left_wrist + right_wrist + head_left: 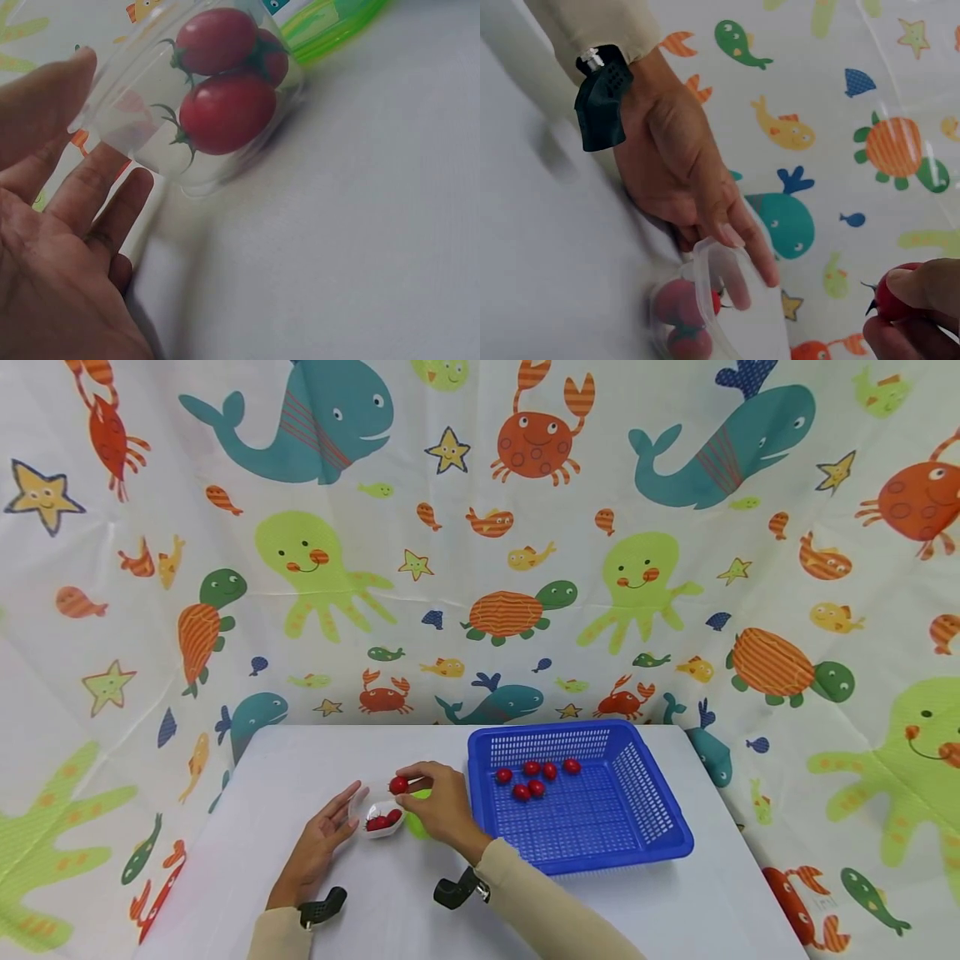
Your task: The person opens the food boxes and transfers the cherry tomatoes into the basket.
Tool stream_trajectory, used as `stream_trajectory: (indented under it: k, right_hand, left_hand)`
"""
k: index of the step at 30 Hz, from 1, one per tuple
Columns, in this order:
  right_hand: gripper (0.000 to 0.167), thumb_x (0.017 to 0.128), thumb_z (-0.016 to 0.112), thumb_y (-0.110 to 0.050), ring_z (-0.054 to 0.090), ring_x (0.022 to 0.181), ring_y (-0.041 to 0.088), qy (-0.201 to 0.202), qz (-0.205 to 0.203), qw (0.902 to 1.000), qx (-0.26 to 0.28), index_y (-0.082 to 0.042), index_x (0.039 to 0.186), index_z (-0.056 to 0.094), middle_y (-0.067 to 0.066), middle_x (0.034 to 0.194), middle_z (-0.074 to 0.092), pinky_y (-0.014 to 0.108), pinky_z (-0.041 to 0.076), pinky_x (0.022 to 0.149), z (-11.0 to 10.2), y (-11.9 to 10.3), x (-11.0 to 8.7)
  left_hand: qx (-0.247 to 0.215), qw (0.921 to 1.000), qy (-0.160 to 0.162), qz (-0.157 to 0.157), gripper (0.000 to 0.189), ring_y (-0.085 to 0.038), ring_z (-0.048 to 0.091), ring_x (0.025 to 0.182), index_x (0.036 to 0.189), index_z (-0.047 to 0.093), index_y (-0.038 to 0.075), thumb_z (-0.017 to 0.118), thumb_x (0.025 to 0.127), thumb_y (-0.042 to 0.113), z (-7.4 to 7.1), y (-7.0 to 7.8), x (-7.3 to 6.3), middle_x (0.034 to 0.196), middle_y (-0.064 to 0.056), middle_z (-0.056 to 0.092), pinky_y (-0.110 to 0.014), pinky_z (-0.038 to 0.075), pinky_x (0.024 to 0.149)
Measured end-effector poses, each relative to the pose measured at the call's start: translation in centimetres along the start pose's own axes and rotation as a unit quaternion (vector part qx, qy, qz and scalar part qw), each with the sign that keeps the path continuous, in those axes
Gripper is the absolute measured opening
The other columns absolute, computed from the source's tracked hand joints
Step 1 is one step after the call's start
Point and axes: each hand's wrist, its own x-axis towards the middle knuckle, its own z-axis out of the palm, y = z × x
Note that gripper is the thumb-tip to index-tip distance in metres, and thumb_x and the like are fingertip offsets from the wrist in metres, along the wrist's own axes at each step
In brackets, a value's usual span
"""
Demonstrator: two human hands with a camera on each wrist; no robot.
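Note:
My right hand (442, 802) pinches a red cherry tomato (398, 785) between thumb and fingertips, just above a small clear plastic container (150, 127). Its green stem shows in the right wrist view, where the held tomato (892, 296) is apart from the container. Inside the container lie red cherry tomatoes (229, 112) with green stems; three show in the left wrist view. My left hand (318, 839) is at the container's left side, fingers fairly straight and spread, thumb and fingers at the rim. Partly hidden behind my right hand is a translucent green object (417, 818).
To the right stands a blue plastic basket (585, 858) with several cherry tomatoes (532, 768) grouped toward its back left. Everything stands on a white table (390, 910). A curtain (480, 552) printed with sea animals hangs behind and at both sides.

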Motion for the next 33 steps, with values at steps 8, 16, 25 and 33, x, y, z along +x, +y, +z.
stream_trajectory:
  k: [8,16,25,33]
  right_hand:
    - [0.034,0.096,0.081,-0.023,0.076,0.108,0.012,0.005,0.011,0.9996,0.026,-0.026,0.129,0.075,-0.008,0.12,0.079,0.028,0.065,0.091,-1.7,-0.1,-0.2]
    - [0.031,0.096,0.08,-0.015,0.077,0.107,0.017,0.033,-0.01,0.9973,0.065,-0.018,0.126,0.076,0.0,0.119,0.08,0.031,0.066,0.091,-3.8,0.6,-0.2]
    - [0.033,0.095,0.081,-0.016,0.076,0.107,0.019,0.064,0.022,0.9961,0.058,-0.019,0.127,0.075,0.003,0.122,0.078,0.034,0.066,0.091,-6.6,1.8,-0.7]
    - [0.036,0.095,0.081,-0.015,0.075,0.109,0.023,0.084,0.029,0.995,0.047,-0.021,0.13,0.075,0.003,0.128,0.077,0.038,0.066,0.093,-8.7,2.9,-0.9]
  left_hand:
    - [-0.005,1.0,0.0,-0.008,0.067,-0.037,0.011,0.167,0.168,0.032,0.025,0.063,0.109,0.025,-0.1,0.3,0.0,0.176,-0.007,0.029,-0.065,0.017,0.13]
    - [-0.009,0.9999,-0.001,-0.011,0.067,-0.037,0.011,0.167,0.168,0.032,0.026,0.063,0.109,0.025,-0.2,0.3,-0.1,0.176,-0.006,0.03,-0.065,0.016,0.13]
    - [-0.001,1.0,-0.002,-0.01,0.067,-0.036,0.013,0.167,0.168,0.032,0.026,0.063,0.109,0.025,-0.3,0.1,0.0,0.176,-0.006,0.029,-0.059,0.02,0.13]
    - [-0.003,1.0,-0.005,-0.007,0.067,-0.038,0.012,0.167,0.168,0.033,0.026,0.063,0.109,0.024,-0.2,-0.1,0.1,0.176,-0.007,0.029,-0.062,0.018,0.13]
